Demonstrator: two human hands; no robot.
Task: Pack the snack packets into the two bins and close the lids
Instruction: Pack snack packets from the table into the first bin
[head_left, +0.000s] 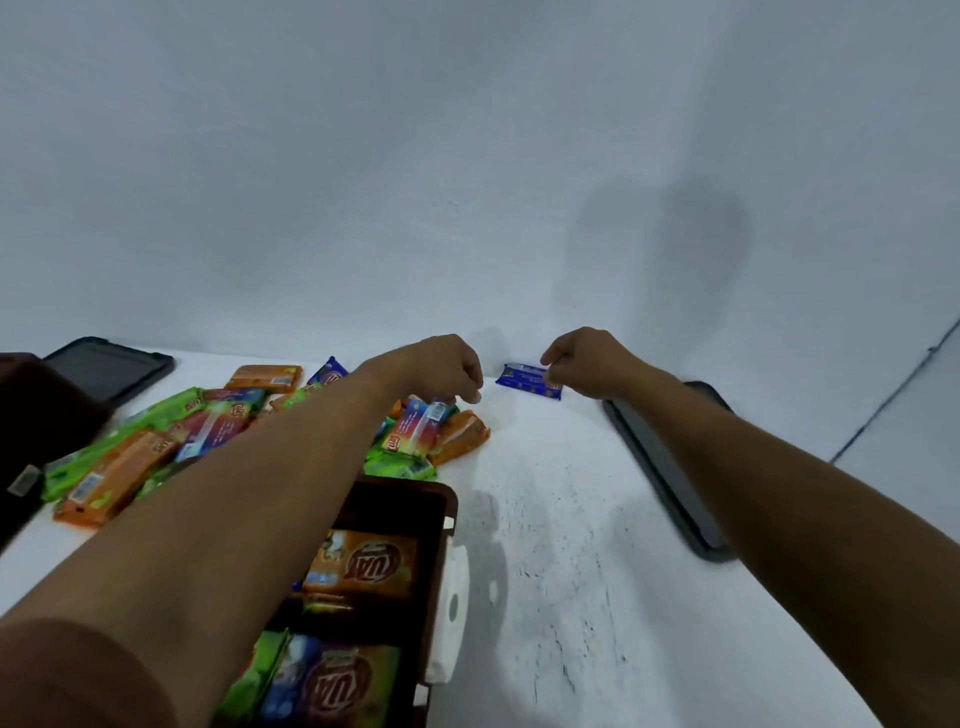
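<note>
Blue packet (527, 381), orange and green packets (111, 475), speckled white table (571, 571)

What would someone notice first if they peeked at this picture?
The left hand reaches over a bright heap of snack packets on the white table, and the right hand pinches a lone blue packet set apart from the heap. Nearer, an open brown bin already holds packets.

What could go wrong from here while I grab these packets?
1. Your right hand only pinches the blue packet by its end; it might slip.
2. Your left forearm crosses the loose pile and the open bin; pulling back may drag packets along.
3. The dark lid lies under your right arm and could get nudged.
</note>
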